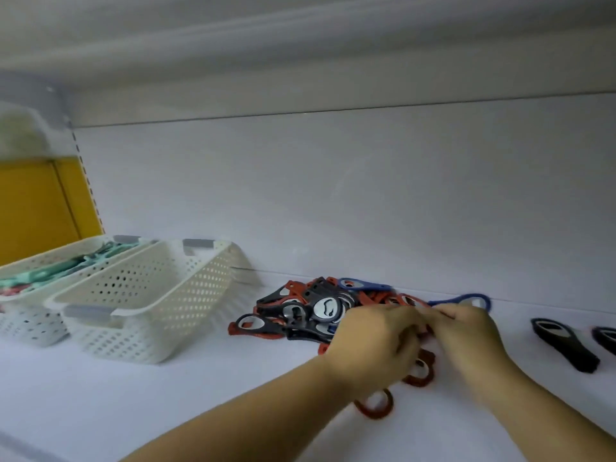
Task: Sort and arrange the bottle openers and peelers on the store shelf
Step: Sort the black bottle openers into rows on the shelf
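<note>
Grip: left hand (376, 341) and right hand (466, 331) meet at the right edge of the pile of bottle openers (313, 311), lower centre-right of the frame. Both hands have curled fingers and their fingertips come close together. Motion blur hides the contact, so I cannot tell whether either hand grips an opener or only rests on the heap.

Head view, itemised:
- Pile of bottle openers: black, red and blue pieces in a loose overlapping heap on the white shelf (166, 411), close to the back panel (333, 195).
- Red openers (421, 371): showing just below the left palm. One more red loop (375, 405) sits under the left wrist, lower centre.
- Blue opener (461, 300): behind the right hand, beside the back panel, with its ring end pointing right.
- Second blue opener (363, 285): on the rear top of the heap.
- Black opener (563, 345): lying flat on the shelf right of the hands, apart from the heap.
- Dark opener (605, 338): cut off by the right edge of the frame, near the black one.
- Nearer basket (160, 321): white, perforated, grey handles, left of the heap.
- Farther basket (30, 325): same type, touching the nearer one on its left side, holding teal items (50, 273) and some red ones; too blurred to identify.
- Yellow panel (33, 208): left edge, behind the baskets.
</note>
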